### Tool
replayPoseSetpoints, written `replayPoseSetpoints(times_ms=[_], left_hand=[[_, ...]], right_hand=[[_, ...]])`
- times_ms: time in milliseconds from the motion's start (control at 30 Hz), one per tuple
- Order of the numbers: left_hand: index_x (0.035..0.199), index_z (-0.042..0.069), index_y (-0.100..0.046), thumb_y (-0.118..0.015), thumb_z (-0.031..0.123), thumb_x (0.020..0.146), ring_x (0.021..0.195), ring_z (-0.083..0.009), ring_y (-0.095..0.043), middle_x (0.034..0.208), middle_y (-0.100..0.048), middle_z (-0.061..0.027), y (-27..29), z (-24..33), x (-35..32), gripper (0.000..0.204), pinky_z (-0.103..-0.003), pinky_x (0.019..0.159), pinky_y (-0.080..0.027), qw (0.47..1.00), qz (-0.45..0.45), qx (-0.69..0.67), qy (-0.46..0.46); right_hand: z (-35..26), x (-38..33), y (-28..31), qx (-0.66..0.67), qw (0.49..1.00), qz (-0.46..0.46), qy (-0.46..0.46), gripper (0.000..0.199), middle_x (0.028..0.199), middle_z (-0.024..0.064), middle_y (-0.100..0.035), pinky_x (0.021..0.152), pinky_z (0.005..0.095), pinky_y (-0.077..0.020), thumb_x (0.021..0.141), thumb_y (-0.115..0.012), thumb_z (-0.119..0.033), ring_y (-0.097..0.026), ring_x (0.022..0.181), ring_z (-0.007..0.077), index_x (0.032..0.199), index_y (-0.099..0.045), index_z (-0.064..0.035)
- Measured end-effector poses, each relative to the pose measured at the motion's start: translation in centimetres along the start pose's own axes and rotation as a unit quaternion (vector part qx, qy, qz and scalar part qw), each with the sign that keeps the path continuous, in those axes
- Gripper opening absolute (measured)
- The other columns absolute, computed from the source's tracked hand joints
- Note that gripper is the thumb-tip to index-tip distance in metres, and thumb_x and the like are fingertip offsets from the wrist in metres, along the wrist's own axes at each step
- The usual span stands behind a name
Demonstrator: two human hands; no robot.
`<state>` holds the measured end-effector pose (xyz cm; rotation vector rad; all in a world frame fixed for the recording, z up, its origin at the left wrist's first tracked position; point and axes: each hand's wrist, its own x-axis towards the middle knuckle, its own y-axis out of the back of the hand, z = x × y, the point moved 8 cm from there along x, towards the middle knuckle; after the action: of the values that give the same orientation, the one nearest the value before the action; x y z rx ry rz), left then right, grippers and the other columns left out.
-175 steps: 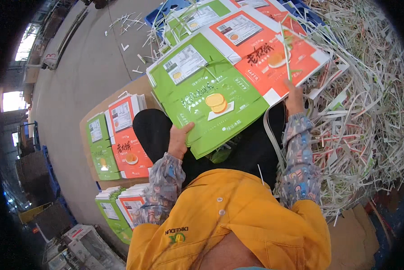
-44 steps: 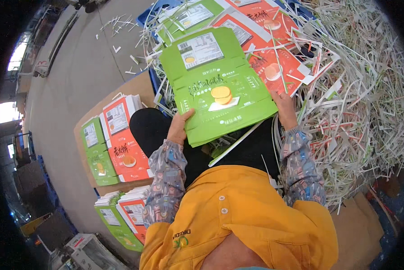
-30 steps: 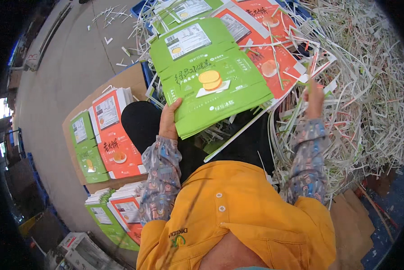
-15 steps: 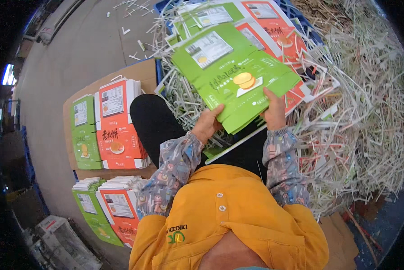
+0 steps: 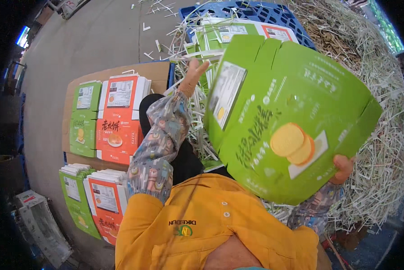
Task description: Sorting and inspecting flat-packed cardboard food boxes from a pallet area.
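A green flat carton point(image 5: 251, 112), printed with round yellow biscuits, is tilted up in front of my chest on the right. My right hand point(image 5: 343, 168) grips it by its lower right edge, with part of the hand hidden behind the board. My left hand point(image 5: 193, 80) is raised off the carton's left side, fingers apart, close to white paper strips point(image 5: 206, 55). Beyond the carton lies a pile of green flat cartons point(image 5: 211, 36) and red ones point(image 5: 278, 32), partly covered.
On brown cardboard point(image 5: 154, 74) to the left stand stacks of green cartons point(image 5: 83, 135) and red cartons point(image 5: 116, 144). Shredded paper strips point(image 5: 373, 180) heap up on the right. A blue plastic pallet point(image 5: 256, 10) shows at the back, and a greyish bundle point(image 5: 44, 225) at lower left.
My left hand has let go of the green carton and moved up and left. My right hand has swung the carton right and closer, tilting it up.
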<state>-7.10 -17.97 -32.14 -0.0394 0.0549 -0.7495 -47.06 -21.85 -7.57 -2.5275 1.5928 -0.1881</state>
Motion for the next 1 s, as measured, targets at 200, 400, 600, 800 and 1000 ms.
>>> replayPoseSetpoints(times_ms=[200,400,600,800,1000], left_hand=[[0.108,0.001,-0.048,-0.051,0.019,0.083,0.086,-0.0142,-0.055,0.098,-0.057,-0.0058,-3.5,1.6,-3.5,0.031,-0.027,0.074,-0.045,0.914,-0.231,-0.296,0.153],[0.100,0.002,-0.054,-0.056,0.018,0.081,0.085,-0.0097,-0.052,0.096,-0.058,-0.0039,1.2,8.2,-1.3,0.024,-0.024,0.076,-0.039,0.968,-0.154,-0.198,-0.026],[0.099,0.004,-0.054,-0.060,0.013,0.077,0.084,-0.0098,-0.051,0.092,-0.058,-0.0023,2.6,4.9,-1.1,0.024,-0.025,0.076,-0.039,0.983,-0.142,-0.104,-0.060],[0.100,0.005,-0.049,-0.063,0.005,0.072,0.087,-0.0113,-0.052,0.092,-0.058,-0.0027,1.4,5.4,-2.7,0.031,-0.026,0.079,-0.039,0.974,-0.153,-0.163,-0.043],[0.100,0.006,-0.048,-0.064,0.002,0.070,0.084,-0.0115,-0.054,0.091,-0.059,-0.0028,1.7,4.3,-2.8,0.034,-0.026,0.076,-0.041,0.977,-0.133,-0.165,-0.032]], right_hand=[[-1.6,0.9,5.0,-0.038,0.999,-0.032,-0.021,0.045,0.096,0.0108,-0.055,0.071,0.0308,-0.0451,0.066,-0.057,-0.006,-0.056,0.082,0.0222,0.109,-0.045,0.0000],[1.4,8.2,9.4,-0.473,0.874,-0.001,0.107,0.035,0.095,0.0068,-0.056,0.073,0.0270,-0.0414,0.072,-0.063,-0.013,-0.053,0.080,0.0157,0.102,-0.051,-0.0004],[12.9,12.3,12.3,-0.212,0.977,-0.009,0.021,0.032,0.096,0.0051,-0.056,0.075,0.0267,-0.0400,0.073,-0.063,-0.012,-0.052,0.083,0.0135,0.101,-0.053,-0.0007],[15.6,11.5,11.0,-0.134,0.988,0.065,0.042,0.035,0.098,0.0062,-0.054,0.081,0.0262,-0.0370,0.074,-0.061,-0.009,-0.050,0.089,0.0148,0.105,-0.048,0.0009],[14.1,11.2,8.5,-0.233,0.967,0.066,0.082,0.039,0.103,0.0063,-0.052,0.083,0.0277,-0.0362,0.077,-0.058,-0.010,-0.048,0.093,0.0156,0.111,-0.043,0.0012]])
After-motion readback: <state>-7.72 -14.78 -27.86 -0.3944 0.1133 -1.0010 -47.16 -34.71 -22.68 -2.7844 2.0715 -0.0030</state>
